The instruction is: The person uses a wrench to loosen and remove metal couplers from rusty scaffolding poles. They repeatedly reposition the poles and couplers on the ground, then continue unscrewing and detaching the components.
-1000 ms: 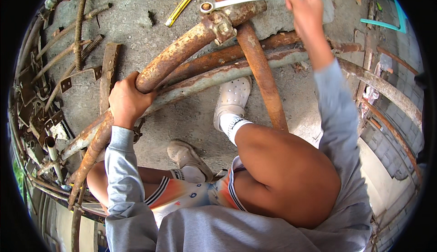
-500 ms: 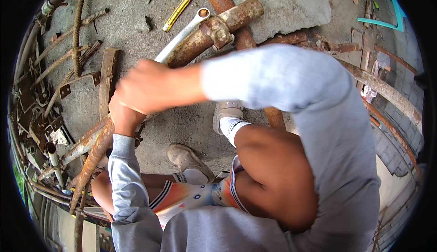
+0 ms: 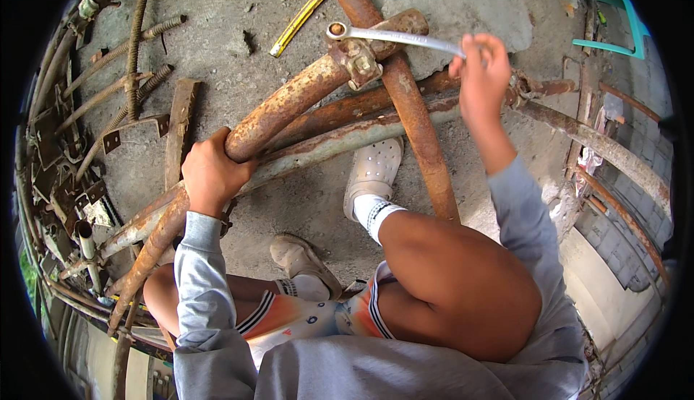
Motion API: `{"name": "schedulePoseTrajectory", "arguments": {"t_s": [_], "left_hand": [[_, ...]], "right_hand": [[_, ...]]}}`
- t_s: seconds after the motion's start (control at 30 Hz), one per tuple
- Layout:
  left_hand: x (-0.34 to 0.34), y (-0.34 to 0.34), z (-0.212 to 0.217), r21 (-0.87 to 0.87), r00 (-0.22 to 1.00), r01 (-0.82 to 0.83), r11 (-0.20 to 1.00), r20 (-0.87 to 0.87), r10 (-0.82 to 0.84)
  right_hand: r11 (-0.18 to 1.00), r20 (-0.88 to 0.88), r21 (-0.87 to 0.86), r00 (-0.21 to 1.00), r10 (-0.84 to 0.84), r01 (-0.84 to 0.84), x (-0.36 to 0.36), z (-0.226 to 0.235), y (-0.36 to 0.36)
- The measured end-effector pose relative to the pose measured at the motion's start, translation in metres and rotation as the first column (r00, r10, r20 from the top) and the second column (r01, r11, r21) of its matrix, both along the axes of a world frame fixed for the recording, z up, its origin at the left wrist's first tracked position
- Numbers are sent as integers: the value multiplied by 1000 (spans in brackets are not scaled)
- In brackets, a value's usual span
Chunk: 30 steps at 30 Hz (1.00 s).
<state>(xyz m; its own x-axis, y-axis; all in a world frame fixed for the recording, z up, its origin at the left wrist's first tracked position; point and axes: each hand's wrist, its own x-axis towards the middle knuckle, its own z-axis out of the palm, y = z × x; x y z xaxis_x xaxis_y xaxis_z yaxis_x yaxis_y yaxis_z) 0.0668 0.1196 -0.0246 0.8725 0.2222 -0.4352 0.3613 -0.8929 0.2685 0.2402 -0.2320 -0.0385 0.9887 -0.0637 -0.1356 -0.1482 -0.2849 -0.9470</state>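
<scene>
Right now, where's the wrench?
Upper centre of the head view: the silver wrench has its ring end on the bolt of the rusty clamp where the rusty pipes cross, and the right hand grips its handle end.

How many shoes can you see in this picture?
2. One white perforated shoe stands on the concrete just below the rusty pipes, near the middle. A dirtier, tan one sits lower left of it, by the person's knee. Neither looks hidden.
</scene>
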Motion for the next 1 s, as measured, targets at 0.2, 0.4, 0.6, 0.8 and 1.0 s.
{"name": "schedulePoseTrajectory", "arguments": {"t_s": [0.2,0.4,0.6,0.8,1.0], "left_hand": [[9,-6,-1,-4,999,33,999,-29,-33],[5,-5,0,11,999,-8,1000,-36,8],[1,-3,-4,21,1000,-9,1000,-28,10],[3,-5,-1,5,999,-2,1000,-36,2],[0,-1,0,-17,1000,-27,999,-10,27]], "right_hand": [[956,122,-177,959,257,-234,194,-65,84],[339,-140,-616,522,841,-711,70,-55,322],[301,114,-648,301,947,-700,23,-24,300],[204,-6,-663,278,961,-720,45,-60,313],[303,-32,-620,410,912,-724,84,-69,328]]}}
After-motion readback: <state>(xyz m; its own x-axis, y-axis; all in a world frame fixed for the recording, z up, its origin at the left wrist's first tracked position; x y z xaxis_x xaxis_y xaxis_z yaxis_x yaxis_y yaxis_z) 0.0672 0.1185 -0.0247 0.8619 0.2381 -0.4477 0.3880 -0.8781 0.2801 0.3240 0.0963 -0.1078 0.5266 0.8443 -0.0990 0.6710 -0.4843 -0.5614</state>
